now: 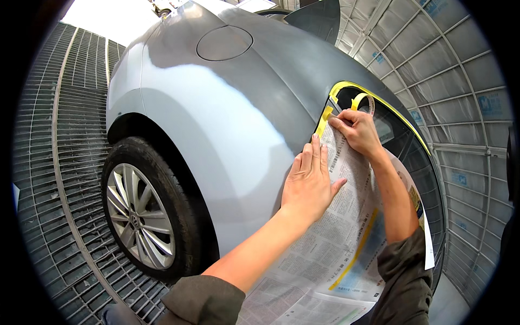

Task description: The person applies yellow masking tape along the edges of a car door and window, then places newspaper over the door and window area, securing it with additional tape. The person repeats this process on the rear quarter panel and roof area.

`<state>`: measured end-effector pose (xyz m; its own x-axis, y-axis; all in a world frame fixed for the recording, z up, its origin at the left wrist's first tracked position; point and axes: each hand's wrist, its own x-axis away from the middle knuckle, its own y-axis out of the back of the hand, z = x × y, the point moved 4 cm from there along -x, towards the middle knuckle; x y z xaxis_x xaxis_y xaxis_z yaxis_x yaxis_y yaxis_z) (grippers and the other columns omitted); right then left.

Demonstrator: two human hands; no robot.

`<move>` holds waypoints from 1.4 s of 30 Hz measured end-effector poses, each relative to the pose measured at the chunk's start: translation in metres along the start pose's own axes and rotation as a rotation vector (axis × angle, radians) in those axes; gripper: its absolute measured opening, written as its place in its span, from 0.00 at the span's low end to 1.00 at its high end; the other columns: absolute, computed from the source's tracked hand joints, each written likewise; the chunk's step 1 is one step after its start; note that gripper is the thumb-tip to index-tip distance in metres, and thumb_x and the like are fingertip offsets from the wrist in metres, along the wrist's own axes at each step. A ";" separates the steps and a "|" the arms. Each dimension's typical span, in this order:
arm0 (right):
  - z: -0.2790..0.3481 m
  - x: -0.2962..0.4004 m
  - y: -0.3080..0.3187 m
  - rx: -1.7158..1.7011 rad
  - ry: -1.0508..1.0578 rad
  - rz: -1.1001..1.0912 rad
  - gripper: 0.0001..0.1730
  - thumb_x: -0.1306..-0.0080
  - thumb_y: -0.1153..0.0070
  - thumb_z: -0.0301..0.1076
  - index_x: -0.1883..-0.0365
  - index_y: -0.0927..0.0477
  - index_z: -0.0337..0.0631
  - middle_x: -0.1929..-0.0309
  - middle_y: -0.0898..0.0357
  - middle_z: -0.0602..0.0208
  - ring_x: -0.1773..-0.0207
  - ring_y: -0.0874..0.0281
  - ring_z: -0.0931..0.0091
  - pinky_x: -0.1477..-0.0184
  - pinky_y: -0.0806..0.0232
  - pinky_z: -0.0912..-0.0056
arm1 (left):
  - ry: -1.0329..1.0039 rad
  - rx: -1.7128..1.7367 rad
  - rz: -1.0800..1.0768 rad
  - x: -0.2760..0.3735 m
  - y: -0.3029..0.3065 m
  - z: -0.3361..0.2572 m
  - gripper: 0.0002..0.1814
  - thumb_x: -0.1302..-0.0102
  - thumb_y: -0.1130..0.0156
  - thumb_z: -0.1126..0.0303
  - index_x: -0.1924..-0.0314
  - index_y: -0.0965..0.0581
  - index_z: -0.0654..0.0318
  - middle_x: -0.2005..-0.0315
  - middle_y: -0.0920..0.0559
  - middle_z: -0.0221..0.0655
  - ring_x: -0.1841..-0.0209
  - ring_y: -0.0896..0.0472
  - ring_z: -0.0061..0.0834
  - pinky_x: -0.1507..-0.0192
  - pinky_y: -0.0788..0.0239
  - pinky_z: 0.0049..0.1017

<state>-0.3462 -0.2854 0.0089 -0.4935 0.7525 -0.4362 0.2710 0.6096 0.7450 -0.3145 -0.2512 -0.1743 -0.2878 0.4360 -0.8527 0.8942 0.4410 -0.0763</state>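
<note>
My left hand (310,178) lies with its fingers extended on the newspaper's edge (345,195), its fingertips at a strip of yellow masking tape (323,122) along the rear side window's border. Pinched at the paper's upper corner, the fingers of my right hand (357,130) hold the sheet. A roll of yellow masking tape (365,101) is beside that hand, against the dark window glass (412,148). More yellow tape (390,99) follows the window's curved upper edge. The newspaper hangs down over the door side of the car.
The car's rear quarter panel (219,134) is patched in light and dark grey, with a round fuel flap (224,43). Below it stands a wheel (140,215) on floor grating (69,162). A wall of metal framing and sheeting (455,89) rises at the right.
</note>
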 end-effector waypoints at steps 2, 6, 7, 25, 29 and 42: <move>0.002 -0.002 -0.002 -0.021 -0.040 0.001 0.15 0.39 0.36 0.44 0.68 0.14 0.39 0.76 0.18 0.62 0.74 0.21 0.71 0.68 0.32 0.68 | -0.009 -0.025 -0.006 -0.006 0.001 0.005 0.42 0.29 0.50 0.42 0.33 0.35 0.78 0.30 0.38 0.54 0.36 0.37 0.42 0.33 0.44 0.35; -0.001 -0.003 -0.005 -0.002 -0.134 -0.016 0.15 0.41 0.37 0.45 0.69 0.14 0.40 0.76 0.17 0.60 0.71 0.19 0.67 0.65 0.30 0.66 | -0.036 -0.016 -0.001 -0.019 0.000 0.011 0.40 0.29 0.49 0.44 0.33 0.34 0.76 0.31 0.36 0.49 0.40 0.34 0.39 0.37 0.40 0.34; 0.001 -0.003 -0.006 0.011 -0.151 -0.029 0.15 0.41 0.38 0.45 0.70 0.14 0.41 0.76 0.17 0.59 0.70 0.18 0.66 0.64 0.29 0.65 | -0.045 -0.026 0.006 -0.022 0.002 0.013 0.40 0.29 0.49 0.44 0.33 0.33 0.76 0.31 0.35 0.48 0.42 0.33 0.38 0.39 0.39 0.34; 0.054 0.068 0.078 -0.133 0.072 -0.644 0.07 0.41 0.37 0.32 0.65 0.18 0.40 0.71 0.23 0.69 0.67 0.30 0.73 0.61 0.35 0.70 | 0.319 0.488 0.101 -0.111 0.022 0.073 0.22 0.30 0.52 0.68 0.39 0.23 0.65 0.65 0.16 0.40 0.66 0.20 0.24 0.58 0.27 0.27; 0.063 0.094 0.094 -0.122 0.159 -0.608 0.07 0.41 0.38 0.31 0.66 0.19 0.39 0.70 0.22 0.71 0.67 0.31 0.76 0.62 0.37 0.72 | 0.462 0.690 0.431 -0.104 0.016 0.053 0.24 0.33 0.56 0.73 0.40 0.22 0.66 0.75 0.20 0.31 0.79 0.26 0.19 0.73 0.33 0.22; 0.080 0.151 0.103 -0.201 0.338 -0.475 0.09 0.46 0.36 0.26 0.66 0.19 0.40 0.71 0.24 0.71 0.70 0.29 0.80 0.66 0.40 0.76 | 0.843 1.101 0.591 -0.030 0.039 0.034 0.37 0.38 0.61 0.74 0.25 0.43 0.60 0.88 0.32 0.22 0.90 0.43 0.16 0.87 0.52 0.19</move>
<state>-0.3273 -0.0889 -0.0207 -0.7655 0.2695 -0.5843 -0.1875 0.7753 0.6032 -0.2591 -0.2738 -0.1692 0.4302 0.8145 -0.3893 0.6418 -0.5792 -0.5025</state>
